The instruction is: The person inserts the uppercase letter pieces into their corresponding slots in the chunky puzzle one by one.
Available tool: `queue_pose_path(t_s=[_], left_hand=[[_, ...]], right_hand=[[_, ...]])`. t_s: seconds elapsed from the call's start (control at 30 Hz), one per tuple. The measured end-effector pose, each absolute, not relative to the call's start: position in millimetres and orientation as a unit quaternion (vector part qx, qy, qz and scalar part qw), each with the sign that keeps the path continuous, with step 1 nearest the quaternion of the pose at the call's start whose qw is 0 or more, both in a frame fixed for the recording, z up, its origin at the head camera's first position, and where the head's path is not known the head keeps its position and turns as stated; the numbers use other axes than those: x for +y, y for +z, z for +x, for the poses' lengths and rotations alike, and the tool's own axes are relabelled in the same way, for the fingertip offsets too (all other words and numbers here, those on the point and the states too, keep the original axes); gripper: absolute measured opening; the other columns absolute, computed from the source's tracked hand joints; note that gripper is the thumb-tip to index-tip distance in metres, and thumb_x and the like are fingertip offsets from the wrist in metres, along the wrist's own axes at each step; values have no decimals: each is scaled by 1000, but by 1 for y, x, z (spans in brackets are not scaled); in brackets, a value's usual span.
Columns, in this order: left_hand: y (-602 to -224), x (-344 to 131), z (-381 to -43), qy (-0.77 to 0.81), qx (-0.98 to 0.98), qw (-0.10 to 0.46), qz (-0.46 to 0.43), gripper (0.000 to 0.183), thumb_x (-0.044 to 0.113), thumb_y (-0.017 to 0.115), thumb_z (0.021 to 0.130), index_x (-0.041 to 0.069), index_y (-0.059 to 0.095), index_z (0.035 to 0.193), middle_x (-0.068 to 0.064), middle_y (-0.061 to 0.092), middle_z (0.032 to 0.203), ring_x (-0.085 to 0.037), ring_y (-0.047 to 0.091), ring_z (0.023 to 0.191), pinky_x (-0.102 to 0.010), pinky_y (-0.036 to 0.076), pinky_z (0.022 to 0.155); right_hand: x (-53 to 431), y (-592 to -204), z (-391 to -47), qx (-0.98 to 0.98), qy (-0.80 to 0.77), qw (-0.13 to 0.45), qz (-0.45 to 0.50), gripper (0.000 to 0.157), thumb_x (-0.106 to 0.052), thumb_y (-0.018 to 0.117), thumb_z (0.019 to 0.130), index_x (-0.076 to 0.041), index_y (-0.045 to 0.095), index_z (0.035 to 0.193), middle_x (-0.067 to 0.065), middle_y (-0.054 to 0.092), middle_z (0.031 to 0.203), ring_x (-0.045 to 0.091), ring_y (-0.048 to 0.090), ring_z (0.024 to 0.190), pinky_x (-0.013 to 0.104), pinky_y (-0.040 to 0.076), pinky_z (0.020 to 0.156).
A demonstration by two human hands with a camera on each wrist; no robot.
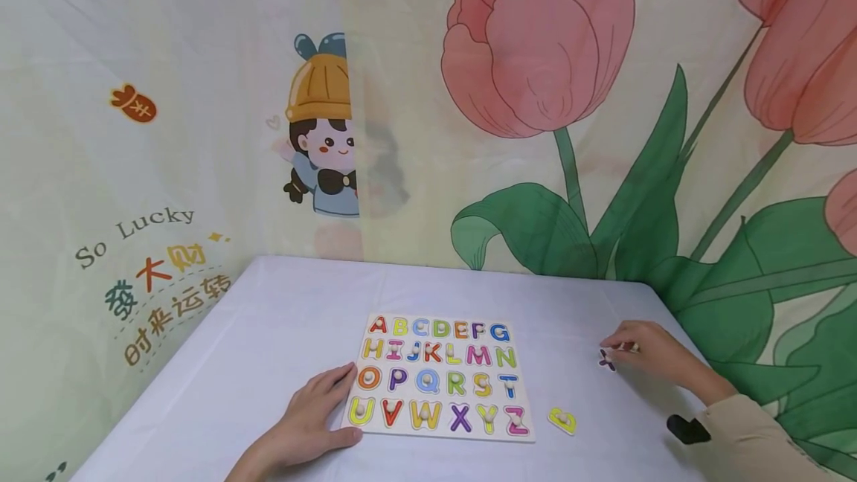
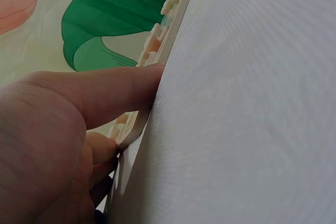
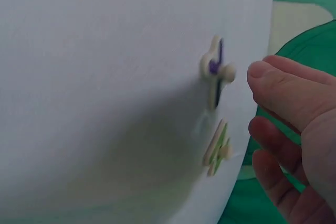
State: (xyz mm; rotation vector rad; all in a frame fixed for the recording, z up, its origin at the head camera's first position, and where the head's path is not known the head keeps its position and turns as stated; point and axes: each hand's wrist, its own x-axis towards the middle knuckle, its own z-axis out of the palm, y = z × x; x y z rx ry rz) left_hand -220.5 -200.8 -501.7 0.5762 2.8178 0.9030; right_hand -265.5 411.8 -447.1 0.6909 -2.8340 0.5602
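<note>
In the head view, a white alphabet puzzle board (image 1: 402,428) lies on the table, its letters in rows, many with round knobs. My left hand (image 1: 304,419) rests at its left edge, thumb by the near corner. The left wrist view shows that thumb (image 2: 123,90) touching the board's edge. To the right, my right hand (image 1: 652,354) hovers by a purple X-shaped letter piece (image 1: 606,360). In the right wrist view, the fingertips stand slightly apart from the knob of the purple piece (image 3: 214,66). A green letter piece (image 3: 216,150), its letter unclear, lies close by.
A yellow-green knobbed piece (image 1: 562,420) lies right of the board, its letter unclear. The table (image 1: 301,318) has a white cover. Behind it hangs a curtain (image 1: 415,192) printed with tulips. A black patch (image 1: 688,430) shows by the right sleeve.
</note>
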Motion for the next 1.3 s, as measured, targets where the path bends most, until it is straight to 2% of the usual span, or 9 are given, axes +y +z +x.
queue_pose_path(t_s=[0.27,0.57,0.87,1.1,1.3], left_hand=[[-503,-200,-221,303,931,59,196,101,54,82,84,7,41,164,-7,34,171,-38,25,157,-71,22,120],[-501,-199,-221,301,932,63,192,102,54,83,84,7,41,164,-8,33,171,-39,25,157,-71,22,120],[-502,-200,-221,304,931,60,195,101,54,82,84,7,41,164,-9,33,171,-40,24,157,-71,22,121],[-502,-200,-221,302,932,65,191,101,54,83,84,8,41,164,-7,33,171,-39,25,157,-71,22,120],[-501,-200,-221,303,932,67,188,102,53,83,83,8,41,164,-7,33,171,-38,25,157,-70,22,121]], right_hand=[[425,-456,-265,-948,211,47,236,21,-2,86,85,-7,84,105,-6,69,88,1,59,77,22,54,65],[429,-463,-271,-948,213,48,232,18,-3,85,86,-9,85,103,-9,69,88,-2,56,77,21,54,65],[416,-461,-267,-966,183,61,175,14,-10,87,87,-18,86,97,-15,65,84,-1,53,75,22,52,65],[394,-461,-260,-979,161,77,94,9,-11,88,86,-14,86,94,-9,64,80,11,52,73,24,47,59],[376,-464,-254,-979,188,64,40,11,-12,87,87,-8,85,97,-4,68,82,16,56,75,26,49,60]])
